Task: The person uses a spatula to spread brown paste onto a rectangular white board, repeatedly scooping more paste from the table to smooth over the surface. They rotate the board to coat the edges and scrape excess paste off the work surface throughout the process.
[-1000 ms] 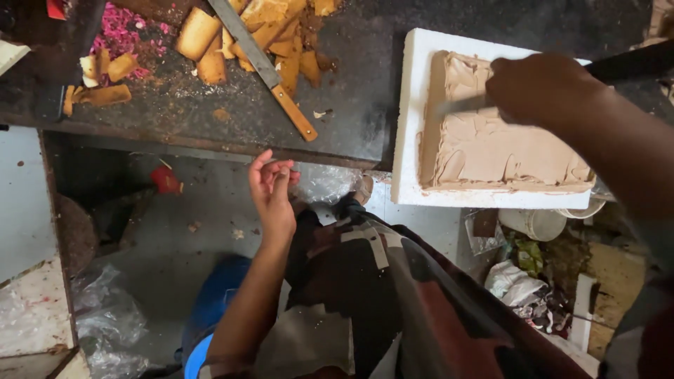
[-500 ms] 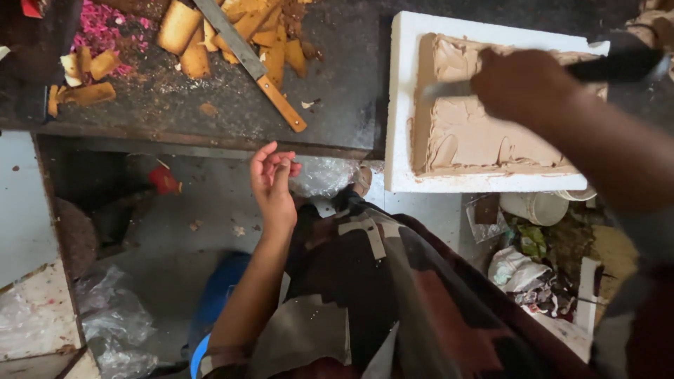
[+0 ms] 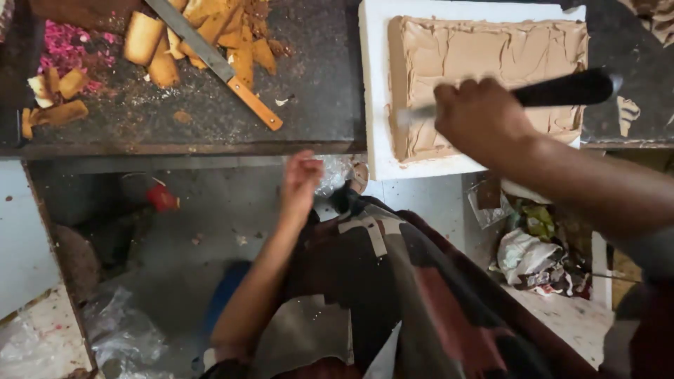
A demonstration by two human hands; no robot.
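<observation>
Frosting the brown-iced cake [image 3: 484, 77] on the white board [image 3: 375, 105]. Right hand [image 3: 481, 119] closed firmly around the black-handled spatula [image 3: 562, 89], blade flat on the cake's left part. Left hand [image 3: 302, 184] free below the board, fingers loosely curled, holding nothing. Better to keep the blade low and pull evenly. Left of the board: long knife [image 3: 217, 63] among cake trimmings [image 3: 161, 49].

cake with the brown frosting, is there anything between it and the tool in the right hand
Nothing visible. The right hand holds a black-handled spatula directly over the frosted cake on its white board. The long knife and cake scraps lie off to the left on the dark counter.
</observation>
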